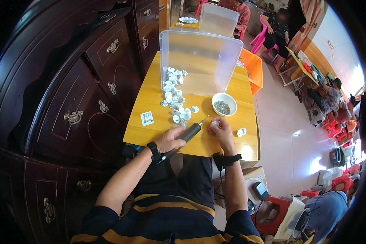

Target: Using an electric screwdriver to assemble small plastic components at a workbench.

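One head-worn fisheye camera looks steeply down, close above the yellow table (150, 101).

Both forearms rise from the lower edge toward the frame's centre, each with 1 dark band at the wrist. The left hand (171, 139) is curled shut in a fist-like grip, and the right hand (219, 129) has fingers pinched together, the 2 hands close but apart.

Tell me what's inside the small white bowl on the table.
The white bowl holds a heap of small dark grey bits, possibly screws; they are too small to tell. The bowl's bottom under the heap is covered.
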`<state>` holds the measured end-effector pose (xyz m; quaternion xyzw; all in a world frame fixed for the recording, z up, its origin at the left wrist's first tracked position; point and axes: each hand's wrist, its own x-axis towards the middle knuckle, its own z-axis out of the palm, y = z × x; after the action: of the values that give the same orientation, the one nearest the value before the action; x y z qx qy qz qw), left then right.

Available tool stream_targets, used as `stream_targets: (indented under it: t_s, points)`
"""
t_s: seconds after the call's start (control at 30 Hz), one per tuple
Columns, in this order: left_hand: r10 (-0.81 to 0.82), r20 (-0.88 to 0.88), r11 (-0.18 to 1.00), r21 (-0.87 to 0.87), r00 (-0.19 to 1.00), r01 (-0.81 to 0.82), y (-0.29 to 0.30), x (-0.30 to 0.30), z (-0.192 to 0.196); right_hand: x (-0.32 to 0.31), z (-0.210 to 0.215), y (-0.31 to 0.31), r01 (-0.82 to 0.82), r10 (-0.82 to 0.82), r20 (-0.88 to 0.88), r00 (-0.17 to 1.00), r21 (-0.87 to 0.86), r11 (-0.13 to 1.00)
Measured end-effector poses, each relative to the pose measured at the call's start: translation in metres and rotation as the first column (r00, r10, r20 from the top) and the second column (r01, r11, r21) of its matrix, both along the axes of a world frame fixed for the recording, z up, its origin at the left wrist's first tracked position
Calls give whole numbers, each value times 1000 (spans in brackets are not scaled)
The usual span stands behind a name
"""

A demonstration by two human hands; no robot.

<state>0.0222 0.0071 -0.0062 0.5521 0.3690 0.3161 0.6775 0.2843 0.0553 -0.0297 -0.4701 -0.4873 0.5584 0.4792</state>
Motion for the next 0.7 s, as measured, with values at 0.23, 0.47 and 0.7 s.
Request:
stream_targets:
  t_s: [0.23, 0.47, 0.7]
  points:
    - [-84, -33, 996, -12, 996, 83, 4, 0, 1, -10, 7, 5, 95, -95, 19, 995, -17, 995]
    - [-73, -100, 997, -4, 992, 73, 4, 2, 6, -10, 5, 4, 118, -117, 29, 993, -30, 993]
    - [-53, -146, 998, 22, 988, 57, 7, 6, -2, -13, 0, 2, 140, -140, 10, 990, 5, 990]
